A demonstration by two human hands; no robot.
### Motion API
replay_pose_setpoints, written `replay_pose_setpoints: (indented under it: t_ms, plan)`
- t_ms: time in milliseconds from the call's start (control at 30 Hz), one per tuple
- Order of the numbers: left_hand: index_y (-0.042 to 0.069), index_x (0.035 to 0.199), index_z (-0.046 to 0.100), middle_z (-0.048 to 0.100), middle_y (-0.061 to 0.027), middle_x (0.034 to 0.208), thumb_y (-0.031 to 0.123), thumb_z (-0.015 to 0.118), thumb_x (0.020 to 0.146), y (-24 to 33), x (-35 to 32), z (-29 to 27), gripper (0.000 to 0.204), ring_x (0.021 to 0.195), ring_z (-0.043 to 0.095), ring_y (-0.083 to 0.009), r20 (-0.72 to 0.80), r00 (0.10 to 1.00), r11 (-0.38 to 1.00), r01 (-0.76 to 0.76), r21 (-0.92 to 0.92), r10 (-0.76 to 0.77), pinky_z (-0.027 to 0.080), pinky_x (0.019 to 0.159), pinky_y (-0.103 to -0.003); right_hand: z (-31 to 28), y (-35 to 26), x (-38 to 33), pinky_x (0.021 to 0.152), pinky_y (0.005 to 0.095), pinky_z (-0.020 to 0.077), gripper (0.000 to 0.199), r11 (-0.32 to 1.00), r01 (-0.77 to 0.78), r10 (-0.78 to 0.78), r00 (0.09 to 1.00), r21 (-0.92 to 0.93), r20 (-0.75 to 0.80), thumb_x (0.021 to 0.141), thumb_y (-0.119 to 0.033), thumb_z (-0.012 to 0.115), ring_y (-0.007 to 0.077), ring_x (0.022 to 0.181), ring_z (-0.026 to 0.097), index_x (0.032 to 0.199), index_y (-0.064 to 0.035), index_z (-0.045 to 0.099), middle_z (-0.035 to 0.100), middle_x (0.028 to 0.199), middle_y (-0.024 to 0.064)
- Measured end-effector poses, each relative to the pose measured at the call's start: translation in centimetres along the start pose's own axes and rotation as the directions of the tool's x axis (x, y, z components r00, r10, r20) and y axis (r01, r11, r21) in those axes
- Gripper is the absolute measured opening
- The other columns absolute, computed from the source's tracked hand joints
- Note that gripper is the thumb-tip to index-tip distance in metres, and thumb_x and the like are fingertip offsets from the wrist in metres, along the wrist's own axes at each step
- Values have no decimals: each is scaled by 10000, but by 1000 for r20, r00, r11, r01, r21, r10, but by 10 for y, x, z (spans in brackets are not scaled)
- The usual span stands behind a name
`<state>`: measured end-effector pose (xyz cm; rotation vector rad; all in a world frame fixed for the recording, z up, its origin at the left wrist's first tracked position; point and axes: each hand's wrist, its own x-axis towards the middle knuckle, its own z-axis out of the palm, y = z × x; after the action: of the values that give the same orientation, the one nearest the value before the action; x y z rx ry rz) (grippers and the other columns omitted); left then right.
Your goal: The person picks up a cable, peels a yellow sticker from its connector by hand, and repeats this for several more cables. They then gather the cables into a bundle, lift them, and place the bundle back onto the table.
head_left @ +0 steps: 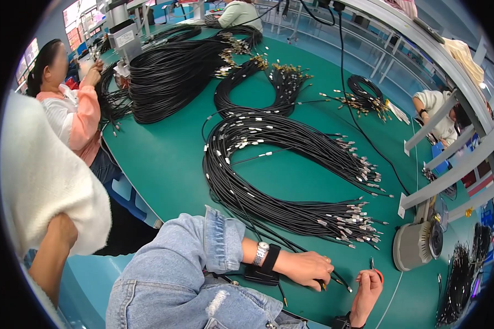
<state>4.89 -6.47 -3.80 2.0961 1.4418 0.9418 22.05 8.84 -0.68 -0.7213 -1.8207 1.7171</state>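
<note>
- Cable (335, 281): a thin black cable runs along the green table (164, 164) under the left hand and out past it toward the right hand, ending in a small metal tip. It lies at the near edge of the table, just below the big bundle.
- Table: a long green bench, bent by the lens, reaching from the person's lap to the far end where other people sit.
- Bundle (269, 170): a large loop of black cables with metal ends lies in the middle of the table; its tips fan out to the right, close above both hands.
- Further coils (175, 77) of black cable are heaped at the far left of the table, well apart from the hands.
- Machine (417, 244): a round grey unit stands at the table's right edge, just above the right hand.
- Left hand (307, 268): palm down, fingers curled together and pressing the cable near its end; a watch and dark strap sit on the wrist, below a denim sleeve.
- Right hand (368, 288): raised at the table's near edge, fingertips pinched on a small thin part (372, 264); what that part is cannot be told.
</note>
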Motion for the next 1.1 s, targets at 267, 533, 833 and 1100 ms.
replay_pose_setpoints:
  t_ms: [267, 533, 833, 1100]
  plan:
    - [45, 1013, 570, 515, -96, 952, 195, 680, 755, -6, 4, -27, 319, 910, 500, -274, -257, 962, 940, 165, 297, -88, 440, 797, -360, -32, -29, 6, 621, 226, 380, 149, 988, -68, 41, 981, -141, -189, 886, -89, 556, 85, 677, 477, 835, 46, 594, 539, 714, 23]
    - [53, 984, 576, 523, -84, 894, 132, 679, 759, -10, 3, -22, 260, 816, 525, -277, -172, 974, 953, 185, 238, -146, 466, 704, -363, -89, -33, 39, 616, 221, 371, 148, 997, 14, -41, 930, -75, -365, 892, -114, 554, 87, 665, 468, 906, 25, 602, 540, 748, 13]
    - [45, 934, 576, 514, -86, 858, 150, 666, 776, -5, 5, -26, 210, 817, 534, -269, -134, 974, 944, 210, 254, -181, 475, 674, -372, -89, -47, 91, 501, 200, 293, 207, 962, 26, 70, 938, 272, -339, 904, -171, 563, 49, 533, 368, 997, 11, 598, 468, 672, -25]
    - [49, 947, 582, 525, -81, 858, 171, 668, 786, -7, 7, -23, 219, 791, 525, -259, -155, 975, 952, 191, 239, -157, 467, 676, -358, -72, -43, 128, 456, 207, 237, 189, 794, 61, 226, 894, 606, -386, 906, -190, 565, 40, 449, 285, 962, -10, 581, 399, 598, -67]
